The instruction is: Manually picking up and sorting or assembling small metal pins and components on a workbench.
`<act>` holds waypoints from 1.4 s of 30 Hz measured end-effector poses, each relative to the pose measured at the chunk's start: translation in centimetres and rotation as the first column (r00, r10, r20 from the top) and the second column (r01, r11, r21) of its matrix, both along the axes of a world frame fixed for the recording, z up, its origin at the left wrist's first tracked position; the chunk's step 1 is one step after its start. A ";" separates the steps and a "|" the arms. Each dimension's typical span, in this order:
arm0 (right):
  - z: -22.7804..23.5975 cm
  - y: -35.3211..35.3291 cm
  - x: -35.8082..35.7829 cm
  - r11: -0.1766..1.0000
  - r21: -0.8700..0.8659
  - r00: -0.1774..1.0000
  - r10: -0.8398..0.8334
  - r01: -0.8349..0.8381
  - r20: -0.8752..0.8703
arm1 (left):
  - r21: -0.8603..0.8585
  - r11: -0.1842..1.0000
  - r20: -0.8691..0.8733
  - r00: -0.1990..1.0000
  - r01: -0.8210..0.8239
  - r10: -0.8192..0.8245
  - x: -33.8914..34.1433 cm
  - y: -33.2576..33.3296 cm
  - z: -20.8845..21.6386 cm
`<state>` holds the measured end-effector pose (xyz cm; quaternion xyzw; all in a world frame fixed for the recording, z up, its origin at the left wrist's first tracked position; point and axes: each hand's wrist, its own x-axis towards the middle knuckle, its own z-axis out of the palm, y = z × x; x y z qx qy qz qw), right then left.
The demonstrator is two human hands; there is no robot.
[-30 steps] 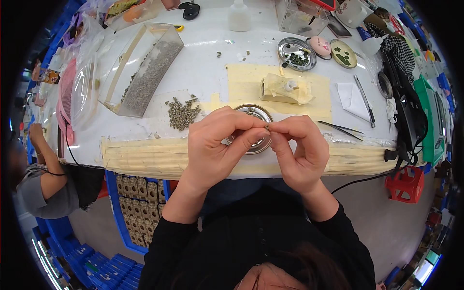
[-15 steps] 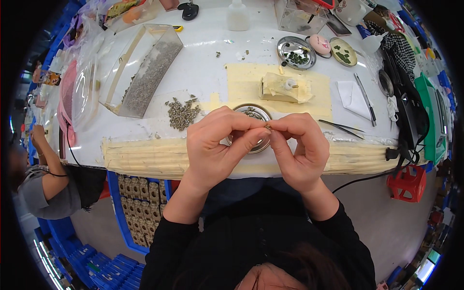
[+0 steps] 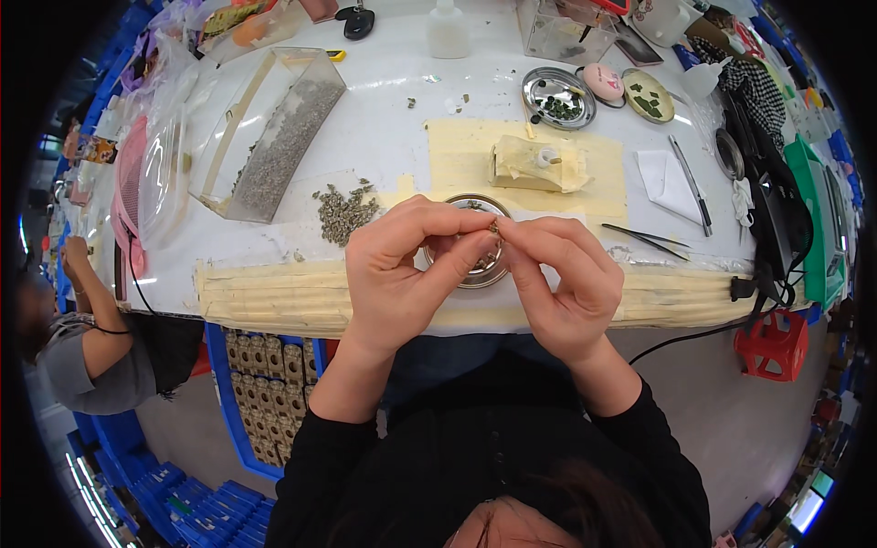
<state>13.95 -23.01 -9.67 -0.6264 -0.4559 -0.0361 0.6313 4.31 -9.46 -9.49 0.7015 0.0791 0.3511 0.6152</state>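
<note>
Both hands meet over a round metal dish [image 3: 481,281] that holds several small metallic pieces. My left hand [image 3: 397,269] pinches a tiny brass-coloured part [image 3: 494,228] between thumb and forefinger. From the other side, my right hand [image 3: 568,279] closes its thumb and forefinger at the same part. The part is too small to tell its kind, and the fingers cover most of it. Left of my left hand lies a loose pile of small grey metal pieces [image 3: 344,215]. Beyond the hands stands a tape-covered block [image 3: 539,166] with a small whitish knob on top.
Black tweezers [image 3: 647,240] and a pen-like tool [image 3: 690,187] lie at the right, beside folded white paper [image 3: 665,183]. A clear tilted bin [image 3: 283,137] of grey bits stands at the left. Farther back are a metal dish [image 3: 539,84] with dark green pieces and a white bottle [image 3: 448,32].
The pinching fingers have shifted slightly left and up, and the tiny part between them has moved along. My right forefinger now lies straighter.
</note>
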 end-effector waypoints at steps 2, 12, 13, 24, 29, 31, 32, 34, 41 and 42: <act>0.0 0.1 -0.1 1.000 -0.024 0.999 -0.015 0.016 0.038 | 0.059 0.998 0.000 1.000 -0.012 0.012 -0.1 0.3 -0.1; 0.1 0.1 -0.2 1.000 0.022 0.999 -0.017 0.016 0.050 | -0.460 0.833 0.052 0.946 0.308 -0.321 -0.5 0.7 0.2; 0.1 0.0 -0.1 1.000 0.015 0.998 -0.021 0.020 0.066 | -0.466 0.828 0.043 0.942 0.313 -0.332 -0.6 0.9 0.2; -0.2 0.2 -0.2 0.995 0.023 0.991 -0.097 0.095 0.092 | -0.220 0.964 -0.025 0.987 0.152 -0.162 -0.4 0.2 0.1; -0.3 0.1 -0.1 0.994 0.017 0.990 -0.110 0.109 0.093 | -0.102 0.988 -0.010 0.993 0.118 -0.120 -0.3 0.1 0.1; -0.4 0.1 -0.1 0.994 0.018 0.989 -0.112 0.111 0.091 | -0.060 0.994 -0.010 0.995 0.096 -0.097 -0.3 0.1 0.1; -0.4 0.1 -0.1 0.994 0.018 0.989 -0.113 0.112 0.090 | -0.033 0.996 -0.011 0.996 0.086 -0.086 -0.3 0.1 0.1; -0.4 0.2 -0.1 0.994 0.016 0.990 -0.110 0.109 0.091 | 0.038 0.998 -0.007 0.999 0.053 -0.053 -0.2 0.1 0.0; 0.9 -0.4 0.4 0.990 -0.056 0.991 -0.129 0.130 0.032 | 0.428 0.888 0.069 0.986 -0.166 0.151 0.2 0.0 0.4; 1.4 -0.8 1.0 0.981 -0.065 0.979 -0.174 0.181 0.104 | 0.487 0.850 0.085 0.980 -0.200 0.182 0.3 0.0 0.5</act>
